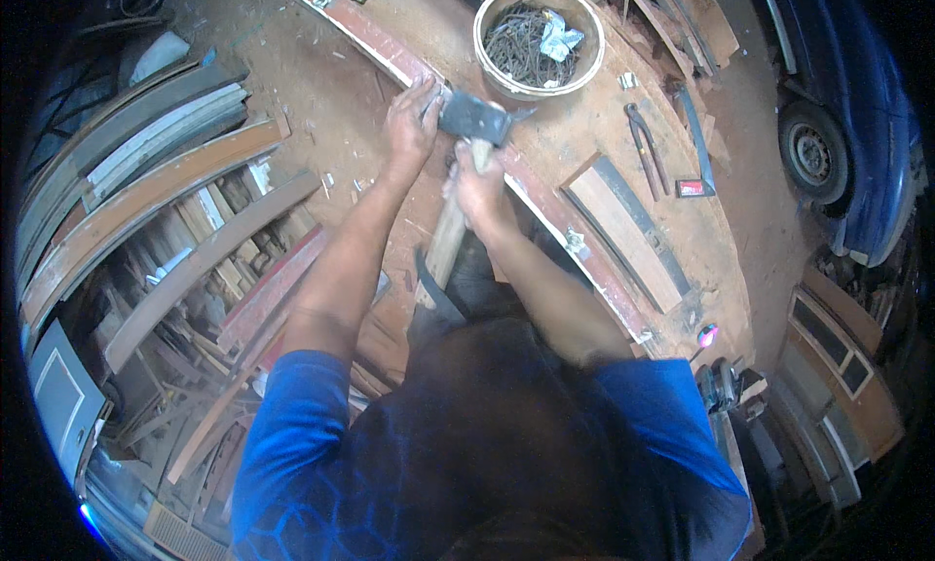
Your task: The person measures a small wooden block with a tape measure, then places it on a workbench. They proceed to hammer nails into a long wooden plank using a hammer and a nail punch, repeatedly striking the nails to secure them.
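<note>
Wooden workbench (341,84) first, dusty and wide, running from near left to far right under me. Across it lies a long painted strip of wood (375,40), reddish with a pale edge, slanting from far left down to near right. Beyond it, far and a bit right, sits a round bucket (487,59) full of dark nails. Pincers (645,147) lie well to the right of that.

Now the hatchet (477,118): its dark head rests right on the strip, its pale wooden handle pointing back toward me. My right hand (477,186) is wrapped tight round the handle just below the head, a full closed grip. My left hand (411,123) lies on the strip beside the head, fingers bent onto the wood and touching the steel; I can't tell whether it actually grasps anything.

My judgement: choke up short like this for control, keep the left fingertips clear of the blade, and hold the strip flat. Both forearms reach forward, elbows slightly bent, wrists low.
</note>
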Action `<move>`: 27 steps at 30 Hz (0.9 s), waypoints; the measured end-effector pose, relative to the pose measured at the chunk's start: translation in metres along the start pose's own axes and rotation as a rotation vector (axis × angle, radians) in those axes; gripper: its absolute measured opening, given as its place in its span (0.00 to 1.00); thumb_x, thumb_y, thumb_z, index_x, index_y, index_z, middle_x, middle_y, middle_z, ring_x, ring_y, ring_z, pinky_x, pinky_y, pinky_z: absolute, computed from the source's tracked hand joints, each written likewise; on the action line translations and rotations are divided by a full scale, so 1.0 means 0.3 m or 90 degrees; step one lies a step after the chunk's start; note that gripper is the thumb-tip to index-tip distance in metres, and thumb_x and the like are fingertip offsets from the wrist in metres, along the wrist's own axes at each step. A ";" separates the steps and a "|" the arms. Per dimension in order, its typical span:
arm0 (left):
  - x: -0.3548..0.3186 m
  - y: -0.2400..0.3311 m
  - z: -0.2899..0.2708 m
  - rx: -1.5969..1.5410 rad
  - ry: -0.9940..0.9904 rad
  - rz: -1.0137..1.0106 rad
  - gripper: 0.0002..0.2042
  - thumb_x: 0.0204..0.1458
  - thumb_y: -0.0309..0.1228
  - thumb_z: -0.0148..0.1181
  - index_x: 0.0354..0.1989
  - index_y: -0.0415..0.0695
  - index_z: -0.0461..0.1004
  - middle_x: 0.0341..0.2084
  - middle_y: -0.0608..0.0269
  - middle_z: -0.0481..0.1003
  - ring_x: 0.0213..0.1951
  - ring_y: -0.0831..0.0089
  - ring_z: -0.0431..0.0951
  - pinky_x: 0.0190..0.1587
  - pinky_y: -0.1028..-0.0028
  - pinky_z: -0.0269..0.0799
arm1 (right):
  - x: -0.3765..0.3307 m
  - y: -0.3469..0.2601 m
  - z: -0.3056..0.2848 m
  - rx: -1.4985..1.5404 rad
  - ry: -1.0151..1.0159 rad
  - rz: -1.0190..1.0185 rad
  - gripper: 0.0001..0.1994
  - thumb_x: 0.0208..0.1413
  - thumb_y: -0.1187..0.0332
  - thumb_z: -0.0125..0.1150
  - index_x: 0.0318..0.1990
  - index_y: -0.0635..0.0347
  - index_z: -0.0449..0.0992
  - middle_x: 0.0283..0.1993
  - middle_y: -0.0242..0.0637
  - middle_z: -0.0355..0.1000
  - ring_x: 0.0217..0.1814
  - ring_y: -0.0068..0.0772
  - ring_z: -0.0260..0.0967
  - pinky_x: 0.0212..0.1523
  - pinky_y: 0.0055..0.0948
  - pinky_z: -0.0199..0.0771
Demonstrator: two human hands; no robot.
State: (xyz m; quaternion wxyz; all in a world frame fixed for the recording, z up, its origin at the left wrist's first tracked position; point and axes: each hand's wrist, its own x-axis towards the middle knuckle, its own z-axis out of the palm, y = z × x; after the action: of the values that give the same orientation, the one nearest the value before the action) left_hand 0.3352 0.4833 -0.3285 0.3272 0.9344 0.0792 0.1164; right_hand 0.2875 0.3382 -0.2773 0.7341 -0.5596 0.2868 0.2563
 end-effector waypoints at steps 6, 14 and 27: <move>-0.022 -0.013 -0.009 -0.077 -0.005 -0.083 0.13 0.59 0.32 0.63 0.50 0.41 0.83 0.53 0.56 0.81 0.60 0.58 0.77 0.63 0.64 0.70 | 0.085 0.068 0.087 -0.008 -0.005 -0.019 0.09 0.68 0.66 0.59 0.39 0.61 0.70 0.24 0.32 0.67 0.17 0.28 0.67 0.18 0.31 0.71; -0.008 -0.006 0.006 0.029 0.057 0.048 0.11 0.56 0.29 0.67 0.46 0.41 0.84 0.53 0.54 0.80 0.58 0.56 0.78 0.62 0.63 0.72 | -0.056 0.052 -0.041 0.036 0.013 0.015 0.10 0.68 0.64 0.58 0.38 0.60 0.67 0.24 0.34 0.67 0.16 0.29 0.68 0.15 0.31 0.71; 0.021 0.023 -0.030 0.125 0.041 0.029 0.08 0.59 0.34 0.63 0.41 0.45 0.82 0.42 0.54 0.79 0.47 0.52 0.75 0.53 0.58 0.72 | -0.112 -0.162 -0.254 -0.103 -0.026 0.038 0.10 0.68 0.62 0.59 0.42 0.59 0.69 0.25 0.33 0.69 0.19 0.28 0.69 0.21 0.31 0.71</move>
State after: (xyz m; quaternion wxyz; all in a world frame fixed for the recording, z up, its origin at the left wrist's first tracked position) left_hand 0.3392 0.4848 -0.3164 0.2290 0.9592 0.0795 0.1455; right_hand 0.2875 0.2508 -0.2367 0.6844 -0.6029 0.2664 0.3117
